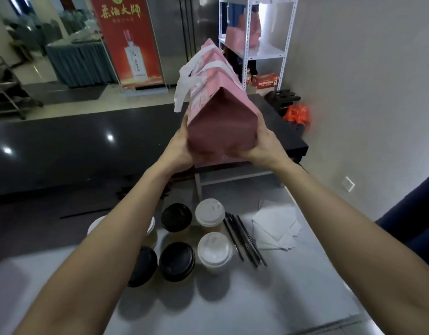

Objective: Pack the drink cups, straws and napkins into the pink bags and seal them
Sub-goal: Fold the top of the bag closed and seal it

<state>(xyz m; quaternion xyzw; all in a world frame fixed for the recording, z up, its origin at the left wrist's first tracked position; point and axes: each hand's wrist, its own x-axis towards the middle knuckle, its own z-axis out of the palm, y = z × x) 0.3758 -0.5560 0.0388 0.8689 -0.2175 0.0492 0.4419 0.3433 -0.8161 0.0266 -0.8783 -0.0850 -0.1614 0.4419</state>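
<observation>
One pink bag (219, 112), held up in the air at arm's length above the far edge of the desk (269, 298), its near end panel facing the camera and its top folded to a ridge with white handles (184, 81) spilling to the left. Grip: the left hand (178, 147) is clenched on the bag's left lower side, the right hand (261, 143) on its right lower side and under-edge, both grasping the bag together. Handling, as a judgement: thin, creasing material, light in itself but likely loaded and top-unsteady, so support from below and at both sides suits it better than a pinch on the walls. Below, on the desk: six lidded drink cups, among them a white-lidded cup (214, 251) and a black-lidded cup (176, 261), paper-walled and easily crushed, best taken round the body under the lid; one cup is partly hidden by the left forearm. Just right of them, black straws (244, 240) in a loose bundle, slim and apt to roll. Further right, white napkins (276, 228), soft and limp, near the desk's right edge. Open room: bare desk in front of the cups; beyond, a dark counter (63, 146) and a white shelf (257, 44) carrying more pink bags.
</observation>
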